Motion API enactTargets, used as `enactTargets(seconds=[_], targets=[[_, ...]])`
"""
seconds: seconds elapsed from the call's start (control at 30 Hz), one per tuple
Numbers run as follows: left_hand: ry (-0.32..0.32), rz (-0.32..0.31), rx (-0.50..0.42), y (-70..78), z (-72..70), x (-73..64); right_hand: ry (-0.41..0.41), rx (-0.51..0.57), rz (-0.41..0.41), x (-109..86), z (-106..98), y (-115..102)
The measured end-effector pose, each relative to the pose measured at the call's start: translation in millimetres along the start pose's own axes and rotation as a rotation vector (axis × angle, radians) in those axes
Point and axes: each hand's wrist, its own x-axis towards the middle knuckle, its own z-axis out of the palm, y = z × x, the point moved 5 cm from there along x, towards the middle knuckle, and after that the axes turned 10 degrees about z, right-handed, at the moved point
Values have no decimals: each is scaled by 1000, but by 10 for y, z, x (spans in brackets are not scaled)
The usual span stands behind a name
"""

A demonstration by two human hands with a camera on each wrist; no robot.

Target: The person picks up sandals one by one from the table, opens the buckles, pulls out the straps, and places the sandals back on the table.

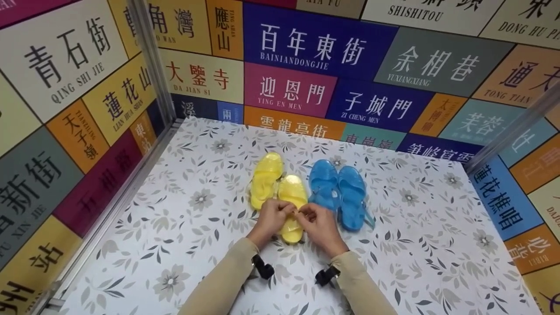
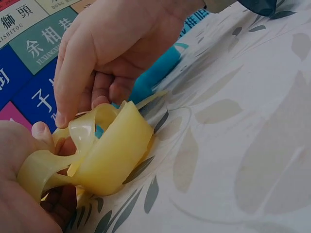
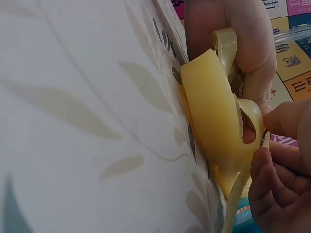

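A yellow jelly sandal (image 1: 292,189) lies on the patterned cloth, heel toward me. Both hands meet above its ankle strap. My left hand (image 1: 271,218) holds the strap from the left, thumb and fingers about it; in the left wrist view the strap (image 2: 36,170) loops beside that palm. From the right, my right hand (image 1: 323,225) pinches the strap by its small metal buckle (image 3: 264,138) between thumb and forefinger. The strap's loose tail (image 3: 235,194) hangs below those fingers. The heel cup (image 3: 211,102) stands upright between the hands.
A second yellow sandal (image 1: 266,175) lies just to the left. To the right, a pair of blue sandals (image 1: 352,197) sits side by side, one with its strap (image 1: 369,217) sticking out. Sign-printed panels (image 1: 288,89) wall the table at the back and sides.
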Motion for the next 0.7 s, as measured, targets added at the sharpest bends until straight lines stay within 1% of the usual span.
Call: enactTargets(seconds=[0.07,0.17,0.27,0.4,0.43,0.5,0.57,0.7], targets=[[1,-9,-8,-6,-4,1,10,-18,-22,-1,-3,-10],[-16,0,-3,-11,0,-2,16,-33,-48,-2,-15,-27],[-40,36,-4,-6,8,-11,2,-26,-47,-5,-25,-28],[-54,80,-51,1,23,-27,-15,4,-30,-15,-35,-8],[-51,80,-59,-3,24,-31,-18,14,-25,-18,-35,0],[-40,71,-62,-12,25,-40,-19,36,-16,-26,-31,16],[-26,47,-54,-21,22,-42,-14,56,-16,-35,-31,25],[-6,5,-39,-10,14,-13,5,80,-1,-30,-48,32]])
